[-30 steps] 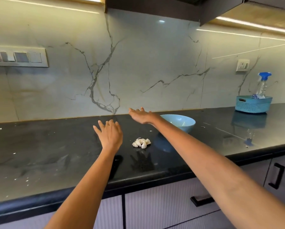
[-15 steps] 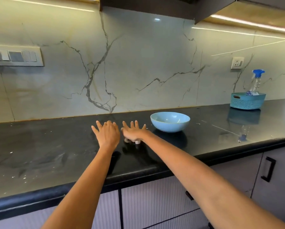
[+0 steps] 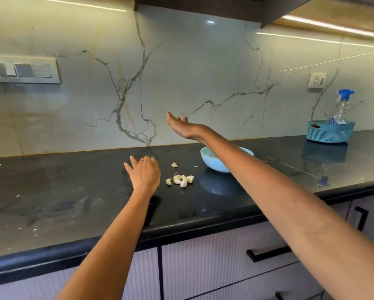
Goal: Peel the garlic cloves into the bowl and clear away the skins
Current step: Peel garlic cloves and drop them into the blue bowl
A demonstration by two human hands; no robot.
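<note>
Pale garlic cloves (image 3: 180, 179) uncovered again

Bare black counter (image 3: 62, 191) lies left of the garlic cloves (image 3: 180, 179); the bowl (image 3: 214, 161) stands near on their right, basket (image 3: 330, 131) well apart.

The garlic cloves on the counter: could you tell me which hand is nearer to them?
Left. The left hand sits low just beside the garlic cloves, while the right hand is raised above and behind them.
</note>
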